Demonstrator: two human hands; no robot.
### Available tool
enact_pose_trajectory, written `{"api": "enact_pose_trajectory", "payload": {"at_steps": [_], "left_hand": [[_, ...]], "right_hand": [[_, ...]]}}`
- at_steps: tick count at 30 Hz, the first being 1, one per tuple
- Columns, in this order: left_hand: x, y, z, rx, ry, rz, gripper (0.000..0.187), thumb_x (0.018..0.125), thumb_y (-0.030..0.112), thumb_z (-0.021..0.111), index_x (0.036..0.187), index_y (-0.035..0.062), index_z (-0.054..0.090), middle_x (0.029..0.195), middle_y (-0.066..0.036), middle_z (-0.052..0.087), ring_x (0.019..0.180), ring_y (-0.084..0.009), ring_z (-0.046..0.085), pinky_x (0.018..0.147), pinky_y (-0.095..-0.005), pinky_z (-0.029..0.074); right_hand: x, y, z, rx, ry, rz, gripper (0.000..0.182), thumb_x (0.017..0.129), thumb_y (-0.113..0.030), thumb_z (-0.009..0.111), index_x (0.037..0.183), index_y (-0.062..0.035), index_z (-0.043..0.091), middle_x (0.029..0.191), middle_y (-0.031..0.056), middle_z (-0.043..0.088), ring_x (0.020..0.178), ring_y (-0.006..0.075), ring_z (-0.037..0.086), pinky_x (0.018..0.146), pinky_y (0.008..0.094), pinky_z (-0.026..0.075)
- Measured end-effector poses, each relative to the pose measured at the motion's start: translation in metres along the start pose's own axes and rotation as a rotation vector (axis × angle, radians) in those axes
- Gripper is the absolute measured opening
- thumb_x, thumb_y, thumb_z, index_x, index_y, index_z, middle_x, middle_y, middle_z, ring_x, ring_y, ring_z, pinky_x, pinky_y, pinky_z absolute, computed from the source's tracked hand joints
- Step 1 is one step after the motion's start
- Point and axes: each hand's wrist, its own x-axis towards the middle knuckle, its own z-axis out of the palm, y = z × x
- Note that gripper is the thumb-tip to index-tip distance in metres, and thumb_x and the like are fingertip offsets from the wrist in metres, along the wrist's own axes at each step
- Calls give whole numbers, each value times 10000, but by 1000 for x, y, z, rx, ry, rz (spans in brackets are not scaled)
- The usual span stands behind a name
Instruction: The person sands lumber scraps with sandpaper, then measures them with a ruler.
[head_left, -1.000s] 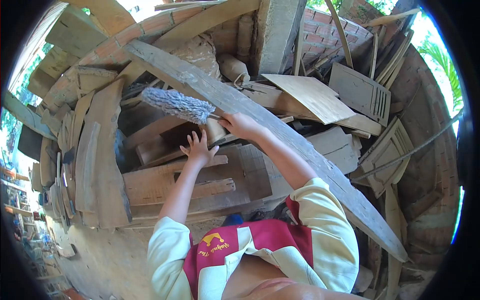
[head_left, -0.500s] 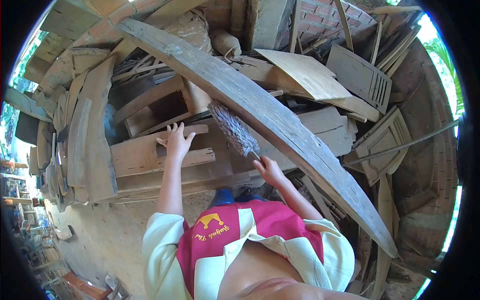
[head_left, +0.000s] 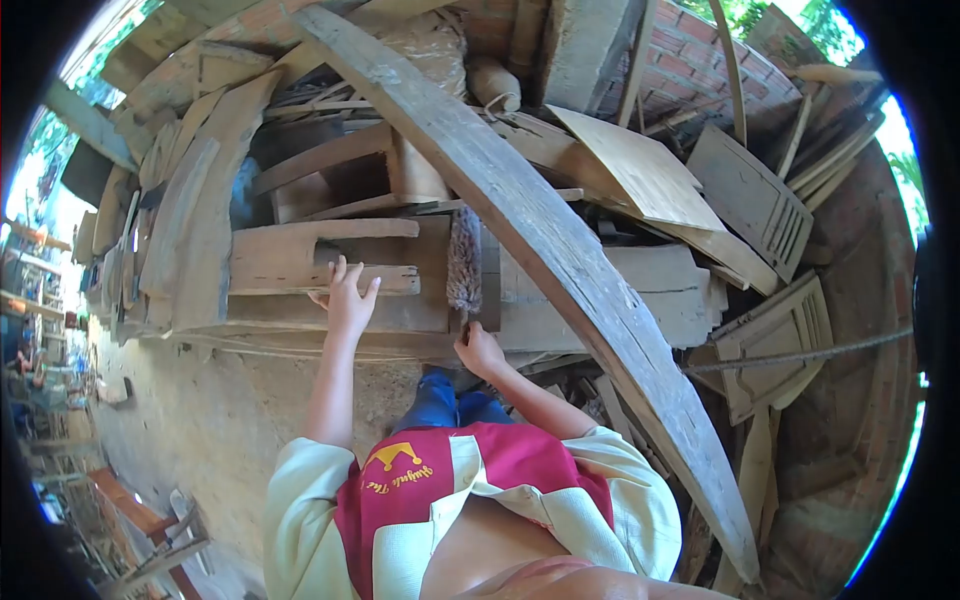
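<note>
Head camera: looks down over piled timber and holds a fluffy grey-brown duster with a short handle [head_left: 464, 262] in the right hand [head_left: 482, 352]. Clamps the fingers together around the near end of the handle, pointing the pile away toward the far side. Places the duster over a flat, dark-brown wooden panel [head_left: 432, 304], between a pale-brown plank notched at its right end [head_left: 268, 262] and a long, thick, weathered grey beam [head_left: 600, 315] running from far left to near right. Spreads the fingers of the left hand [head_left: 346, 306] apart over the near prong of the plank, gripping nothing; cannot tell from above about firm contact or mere hovering.

To brush well, hold the handle loosely enough to turn the wrist, yet firmly enough to steer the pile. Lay the fibres flat and draw them in light, overlapping strokes along the panel, pressing too little to rock loose boards. Slow down near the splintered beam and the notch, for fear of snagging fibres. Set the left palm only on solid wood, clear of the rough prong tips. Mind also the hollow wooden box [head_left: 418, 175] at the far side, likely to catch dust inside.
</note>
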Motion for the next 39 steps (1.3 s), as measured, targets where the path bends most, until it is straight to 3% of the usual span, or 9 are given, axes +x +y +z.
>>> {"api": "enact_pose_trajectory", "payload": {"at_steps": [7, 16, 18, 20, 22, 23, 29, 33, 39], "left_hand": [[-23, -24, 0, -35, 19, -52, 436, 794, 346, 582, 1144, 90, 541, 1330, -160, 361, 1282, -295, 252, 918, -686, -26], [-30, -51, -11, -45, -56, -247, 716, 770, 373, 594, 1349, 147, 238, 1366, -178, 276, 1295, -305, 207, 903, -715, 53], [-30, -61, -20, -81, -20, -207, 802, 756, 379, 611, 1377, 171, 148, 1391, -209, 187, 1295, -333, 191, 885, -729, 57], [-27, -75, -46, -73, -1, -310, 865, 748, 343, 632, 1385, 159, 77, 1398, -234, 119, 1270, -383, 219, 936, -655, 183], [-26, -112, -52, -332, 218, -234, 897, 746, 289, 643, 1385, 133, 32, 1398, -244, 88, 1231, -427, 265, 948, -496, 332], [-25, -126, -57, -264, 347, -214, 791, 749, 246, 641, 1357, 86, 161, 1336, -259, 222, 1150, -425, 370, 886, -370, 416], [-19, -233, -135, -475, 480, -286, 348, 770, 232, 621, 1008, 19, 482, 999, -176, 487, 895, -330, 525, 757, -387, 447], [-29, -327, -153, -410, 560, -330, 281, 774, 228, 614, 935, 27, 503, 931, -151, 519, 828, -297, 550, 685, -363, 457], [-76, -430, -186, -421, 580, -431, 215, 773, 221, 618, 825, 19, 565, 744, -120, 564, 661, -243, 552, 601, -331, 446]], "right_hand": [[-4, -2, -14, -404, -95, -190, 389, 789, -406, 535, 861, -25, 514, 741, 201, 604, 728, 349, 603, 600, 436, 485], [12, -44, -54, -210, -223, -398, 438, 791, -346, 556, 1054, 4, 553, 794, 210, 602, 769, 363, 584, 690, 419, 464], [1, -89, -72, -210, -322, -384, 373, 809, -268, 574, 1056, 10, 551, 768, 163, 613, 695, 275, 602, 659, 353, 475], [-10, -126, -78, 329, -389, -344, 288, 844, -150, 537, 1079, 18, 539, 769, 97, 611, 663, 156, 574, 635, 265, 457], [-17, -160, -79, 382, -332, -398, 258, 857, -101, 518, 1087, 17, 528, 787, 42, 588, 680, 79, 530, 629, 220, 441], [-13, -169, -73, 444, -294, -467, 252, 837, -98, 560, 1067, 4, 552, 780, 55, 585, 663, 93, 540, 608, 217, 444], [15, -257, 8, 321, -176, -658, 246, 816, -191, 595, 988, -16, 588, 890, 79, 624, 819, 156, 573, 688, 264, 439], [24, -333, 93, 218, -287, -584, 256, 809, -205, 602, 987, -20, 587, 913, 107, 621, 842, 198, 584, 702, 289, 446], [35, -446, 180, -192, -435, -811, 352, 801, -224, 596, 1073, -4, 551, 1007, 171, 597, 951, 293, 569, 801, 348, 443]]}}
